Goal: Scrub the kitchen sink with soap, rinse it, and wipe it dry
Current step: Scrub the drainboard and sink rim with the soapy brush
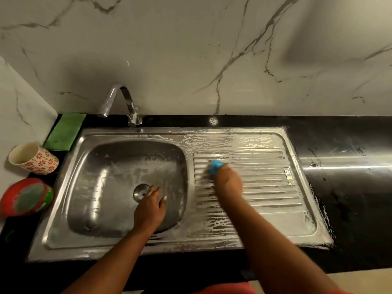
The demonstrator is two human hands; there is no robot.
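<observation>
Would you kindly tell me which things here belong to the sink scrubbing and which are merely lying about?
In the job: soapy sink, blue scrubber gripped by the right hand, tap.
Lying about: green cloth, floral cup, red container.

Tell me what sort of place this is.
Probably a home kitchen: a soapy stainless steel sink with ribbed drainboard, a curved chrome tap on a black stone counter, and the right hand scrubbing with a blue sponge.
</observation>
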